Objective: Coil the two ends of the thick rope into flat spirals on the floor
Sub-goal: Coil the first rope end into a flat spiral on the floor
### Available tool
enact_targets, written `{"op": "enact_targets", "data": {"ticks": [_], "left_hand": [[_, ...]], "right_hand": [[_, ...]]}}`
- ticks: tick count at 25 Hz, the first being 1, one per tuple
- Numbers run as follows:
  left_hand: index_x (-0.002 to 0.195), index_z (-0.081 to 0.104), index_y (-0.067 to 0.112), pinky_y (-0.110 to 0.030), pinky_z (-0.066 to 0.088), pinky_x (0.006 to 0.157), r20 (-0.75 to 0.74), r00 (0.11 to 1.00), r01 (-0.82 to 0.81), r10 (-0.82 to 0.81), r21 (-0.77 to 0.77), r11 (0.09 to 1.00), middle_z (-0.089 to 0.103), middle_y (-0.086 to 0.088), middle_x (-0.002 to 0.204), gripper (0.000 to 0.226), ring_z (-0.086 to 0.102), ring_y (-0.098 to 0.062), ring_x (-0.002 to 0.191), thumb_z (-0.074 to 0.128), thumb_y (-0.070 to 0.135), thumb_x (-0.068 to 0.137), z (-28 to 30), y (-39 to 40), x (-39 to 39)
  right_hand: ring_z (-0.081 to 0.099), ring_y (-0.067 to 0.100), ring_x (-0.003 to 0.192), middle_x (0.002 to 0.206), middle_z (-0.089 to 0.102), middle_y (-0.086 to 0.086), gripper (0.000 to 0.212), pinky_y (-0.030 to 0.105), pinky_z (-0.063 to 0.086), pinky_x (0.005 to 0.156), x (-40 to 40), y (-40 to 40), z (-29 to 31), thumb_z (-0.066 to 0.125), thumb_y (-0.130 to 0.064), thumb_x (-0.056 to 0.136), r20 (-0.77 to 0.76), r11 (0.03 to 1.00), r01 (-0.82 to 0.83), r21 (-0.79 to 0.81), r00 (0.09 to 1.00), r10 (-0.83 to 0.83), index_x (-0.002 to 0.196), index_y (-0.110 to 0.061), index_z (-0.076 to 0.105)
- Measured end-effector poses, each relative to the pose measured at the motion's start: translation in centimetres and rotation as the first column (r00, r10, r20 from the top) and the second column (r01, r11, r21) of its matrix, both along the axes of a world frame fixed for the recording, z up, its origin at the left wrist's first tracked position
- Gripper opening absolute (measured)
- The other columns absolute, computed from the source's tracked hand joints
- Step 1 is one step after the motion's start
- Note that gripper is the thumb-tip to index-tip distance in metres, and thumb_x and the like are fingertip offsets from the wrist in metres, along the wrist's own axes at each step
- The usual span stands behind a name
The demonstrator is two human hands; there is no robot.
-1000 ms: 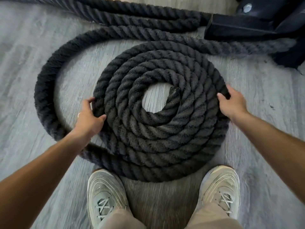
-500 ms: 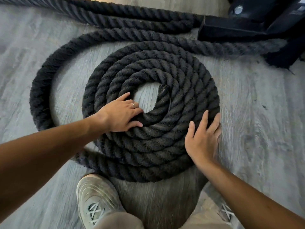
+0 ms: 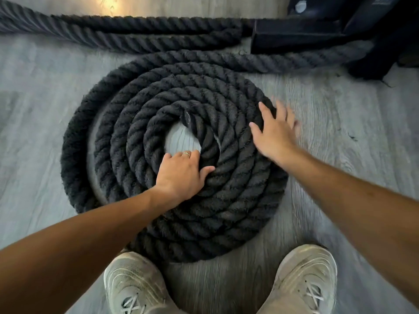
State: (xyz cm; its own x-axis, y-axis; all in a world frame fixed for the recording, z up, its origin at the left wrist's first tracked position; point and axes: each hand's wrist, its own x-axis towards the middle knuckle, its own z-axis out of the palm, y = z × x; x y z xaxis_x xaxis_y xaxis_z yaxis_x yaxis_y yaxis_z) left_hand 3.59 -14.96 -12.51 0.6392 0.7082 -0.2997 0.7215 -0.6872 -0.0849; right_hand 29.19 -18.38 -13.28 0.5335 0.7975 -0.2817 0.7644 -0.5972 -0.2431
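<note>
A thick black rope lies wound in a flat spiral (image 3: 238, 200) on the grey floor, with a small bare gap at its centre where the rope's end (image 3: 188, 118) shows. My left hand (image 3: 181, 175) lies palm down on the inner turns, fingers curled over the innermost one at the gap's near edge. My right hand (image 3: 275, 132) rests flat on the spiral's right side, fingers spread and slightly blurred. The outermost turn (image 3: 72, 143) stands a little apart from the rest on the left.
More lengths of the same rope (image 3: 136, 30) run straight along the back, toward a black metal base (image 3: 317, 35) at the top right. My two pale shoes (image 3: 133, 284) stand just in front of the spiral. Grey wood-look floor (image 3: 351, 123) surrounds it.
The wide outer loop on the left has drawn in close against the spiral. My left hand slid toward the centre gap. My right hand moved from the spiral's near right edge up to its right side.
</note>
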Motion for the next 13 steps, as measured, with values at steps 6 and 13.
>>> {"op": "enact_targets", "data": {"ticks": [6,13], "left_hand": [[0.112,0.051,0.013,-0.043,0.042,0.079,0.042,0.990,-0.135,0.138,-0.071,0.988,0.070,-0.010,0.104,0.068,0.066,-0.030,0.098,0.023,0.073,0.094,-0.9,1.2,3.3],[0.130,0.061,0.027,-0.052,0.020,0.118,0.058,0.885,0.465,-0.461,-0.134,0.875,0.065,0.004,0.120,0.083,0.053,-0.021,0.120,0.016,0.084,0.089,1.0,8.5,-4.0]], "right_hand": [[0.009,0.043,0.153,0.168,0.012,0.018,0.066,0.070,0.006,0.116,-11.7,-11.1,-1.5,0.035,-0.058,0.099,0.079,0.991,-0.020,0.136,0.997,0.009,0.158,-0.030,0.028],[0.010,0.040,0.154,0.166,0.024,0.007,0.062,0.071,0.005,0.116,-8.8,-10.9,-2.4,0.030,-0.067,0.098,0.180,0.977,-0.181,0.109,0.971,0.160,0.154,-0.039,0.035]]}}
